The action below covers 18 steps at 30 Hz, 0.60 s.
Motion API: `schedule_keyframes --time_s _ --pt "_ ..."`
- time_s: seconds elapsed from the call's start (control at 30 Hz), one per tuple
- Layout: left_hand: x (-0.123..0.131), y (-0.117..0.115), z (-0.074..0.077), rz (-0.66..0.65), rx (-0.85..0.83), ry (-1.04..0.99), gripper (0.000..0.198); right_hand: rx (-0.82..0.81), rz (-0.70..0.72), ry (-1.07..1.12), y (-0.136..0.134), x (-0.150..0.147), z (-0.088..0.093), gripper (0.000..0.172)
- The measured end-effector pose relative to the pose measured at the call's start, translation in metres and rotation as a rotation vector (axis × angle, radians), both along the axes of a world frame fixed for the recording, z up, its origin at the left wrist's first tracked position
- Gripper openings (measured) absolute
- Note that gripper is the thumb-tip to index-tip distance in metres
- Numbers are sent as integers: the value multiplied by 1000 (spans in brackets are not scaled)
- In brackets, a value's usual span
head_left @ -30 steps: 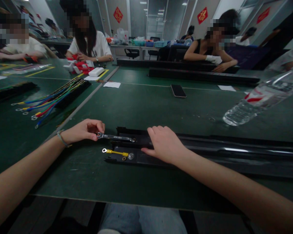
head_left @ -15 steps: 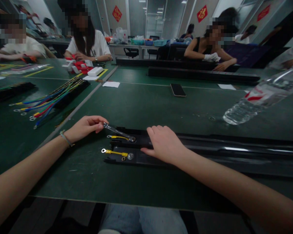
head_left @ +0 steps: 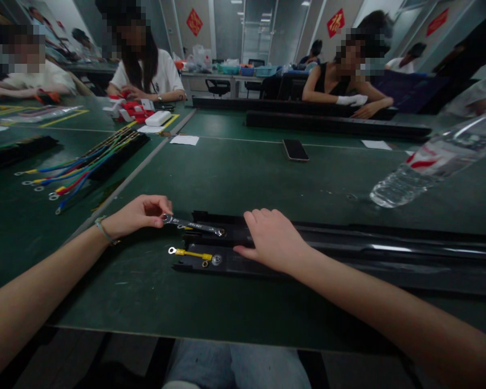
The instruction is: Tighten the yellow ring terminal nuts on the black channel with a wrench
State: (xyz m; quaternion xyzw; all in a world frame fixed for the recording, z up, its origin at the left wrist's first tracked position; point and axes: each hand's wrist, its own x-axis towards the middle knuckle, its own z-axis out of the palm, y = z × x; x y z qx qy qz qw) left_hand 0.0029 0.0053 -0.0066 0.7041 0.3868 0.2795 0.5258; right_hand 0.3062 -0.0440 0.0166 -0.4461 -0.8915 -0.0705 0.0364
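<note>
My left hand (head_left: 148, 213) pinches one end of a silver wrench (head_left: 194, 225). The wrench's other end sits over a fastener on the farther of two long black channel pieces (head_left: 332, 236). My right hand (head_left: 273, 237) lies over these pieces, fingers across the farther one and thumb toward the nearer. On the nearer piece, a short yellow wire (head_left: 192, 254) with a ring terminal runs from beside a bolt (head_left: 216, 260) out past the end. A second yellow wire is mostly hidden under the wrench.
A clear water bottle (head_left: 433, 156) is at the right. Farther off lie a phone (head_left: 295, 150), paper slips (head_left: 184, 140) and long black bars (head_left: 336, 123). Coloured wires with ring terminals (head_left: 89, 167) lie at the left. Several people sit at the tables beyond.
My left hand has swung the wrench's held end slightly toward me and left, now covering most of the farther yellow wire. My right hand stays in place.
</note>
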Motion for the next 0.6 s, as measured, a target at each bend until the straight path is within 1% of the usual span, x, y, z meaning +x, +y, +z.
schedule_keyframes --time_s 0.1,0.17,0.3,0.43,0.6 --pt "1 -3 1 -93 -46 -18 27 -1 0 1 0 0 0 53" --pt "2 -5 1 -133 -69 -22 31 -1 0 1 0 0 0 54" --pt "4 -6 2 -152 -85 -33 31 -1 -1 3 -1 0 1 53" --pt "3 -5 3 -109 -70 -47 26 -2 -9 -2 -1 -1 2 51" --pt "1 -1 1 37 -38 -45 13 -7 -6 -3 0 0 2 52"
